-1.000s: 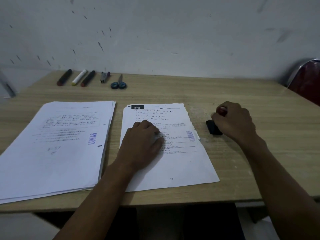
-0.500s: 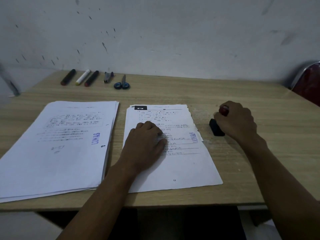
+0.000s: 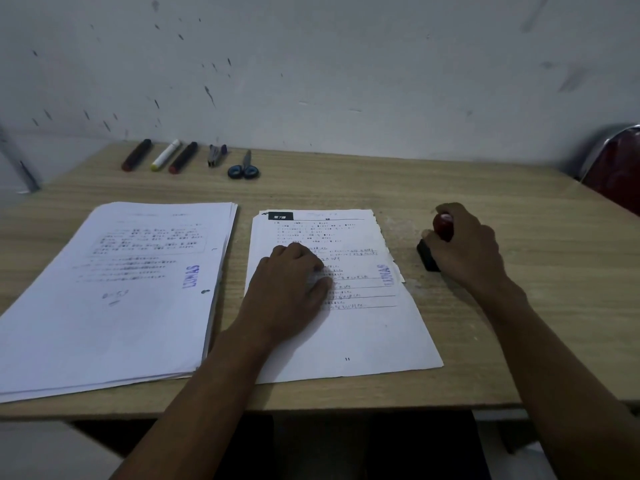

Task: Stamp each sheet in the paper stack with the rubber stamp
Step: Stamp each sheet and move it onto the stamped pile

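Nothing had shifted over the last second: the left hand (image 3: 289,287), fingers curled, still pressed the stamped top sheet (image 3: 346,327), and the right hand (image 3: 464,247) still gripped the rubber stamp (image 3: 442,226) on the table (image 3: 519,216) beside it. Next sheet likely awaited.

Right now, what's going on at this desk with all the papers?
A person is stamping sheets. The right hand grips a red-handled rubber stamp, which rests on the wooden table beside the smaller stack. The left hand presses on the top sheet there, which already bears a blue LUNAS mark. A thicker pile on the left has the same mark on its top sheet.
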A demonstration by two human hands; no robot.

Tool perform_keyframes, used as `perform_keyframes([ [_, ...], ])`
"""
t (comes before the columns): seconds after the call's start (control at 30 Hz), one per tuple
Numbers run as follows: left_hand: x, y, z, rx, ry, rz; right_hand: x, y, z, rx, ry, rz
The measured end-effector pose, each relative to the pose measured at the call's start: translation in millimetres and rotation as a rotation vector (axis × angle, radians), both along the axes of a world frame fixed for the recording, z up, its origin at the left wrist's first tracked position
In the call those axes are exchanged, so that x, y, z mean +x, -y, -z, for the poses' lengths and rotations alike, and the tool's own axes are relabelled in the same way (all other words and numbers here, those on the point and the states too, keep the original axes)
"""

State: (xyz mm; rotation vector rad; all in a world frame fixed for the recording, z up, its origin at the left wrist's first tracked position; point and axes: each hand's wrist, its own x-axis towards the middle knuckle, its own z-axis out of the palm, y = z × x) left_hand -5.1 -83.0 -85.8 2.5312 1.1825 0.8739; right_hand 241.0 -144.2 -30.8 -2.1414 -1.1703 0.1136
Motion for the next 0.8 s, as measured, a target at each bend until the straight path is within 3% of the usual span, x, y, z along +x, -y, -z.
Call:
perform_keyframes([
  [0.27, -0.7, -0.7, 1.1, 0.0, 0.008, 0.002, -25.7, 34.2, 4.4, 0.03, -0.011, 0.166],
  [0.4, -1.2, -2.0, 1.9, 0.0, 0.005, 0.006, -49.8, 55.8, 18.5, -0.172, 0.057, 0.064],
  [0.53, -1.0, -1.5, 2.3, 0.004, 0.0, 0.004, -72.4, 61.8, 27.5, -0.195, 0.18, -0.013],
  [0.8, -0.7, -1.6, 1.0, -0.008, -0.015, -0.007, -82.5, 62.2, 21.9, -0.105, -0.037, -0.035],
])
